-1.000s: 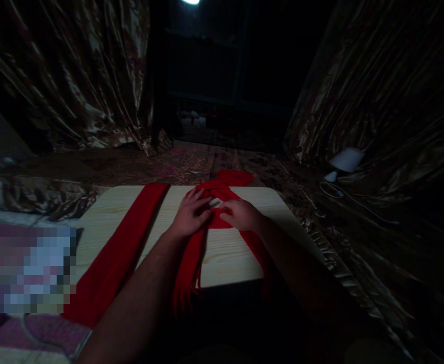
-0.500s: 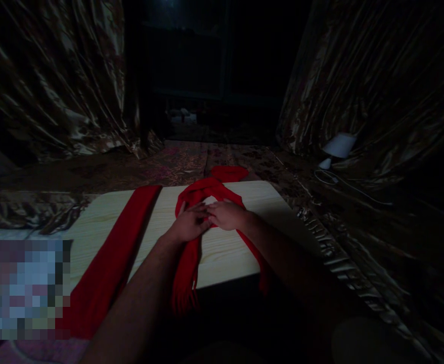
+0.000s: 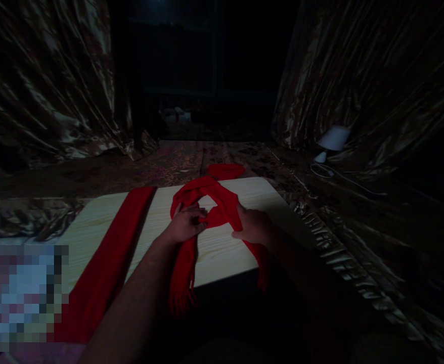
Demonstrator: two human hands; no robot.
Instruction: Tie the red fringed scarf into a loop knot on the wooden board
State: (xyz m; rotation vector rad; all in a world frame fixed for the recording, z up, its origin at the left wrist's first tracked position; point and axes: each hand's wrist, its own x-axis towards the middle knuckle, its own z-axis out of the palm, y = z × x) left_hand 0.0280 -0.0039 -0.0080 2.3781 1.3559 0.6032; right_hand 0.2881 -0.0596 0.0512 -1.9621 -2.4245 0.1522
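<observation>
A red scarf (image 3: 218,189) with fringed ends is laid in a loop on a pale wood-grain board, its two tails running toward me over the near edge. My left hand (image 3: 186,223) rests on the loop's left side, fingers apart and partly stretched toward the middle. On the right side, my right hand (image 3: 256,225) is closed around the scarf where the tail leaves the loop; part of the cloth is hidden under the palm. Left of the loop, a second red cloth (image 3: 112,253), long and folded flat, crosses the board.
The board (image 3: 222,253) has rounded far corners. Just beyond it sits another bunched red cloth (image 3: 225,171). A white lamp (image 3: 334,138) with a loose cord stands far right. Patterned curtains (image 3: 66,76) hang at both sides, and a blurred-out patch covers the lower left. The room is dark.
My right hand has moved right, away from the left hand and onto the scarf's right side. The loop's middle is now uncovered. My left hand stays on the left side.
</observation>
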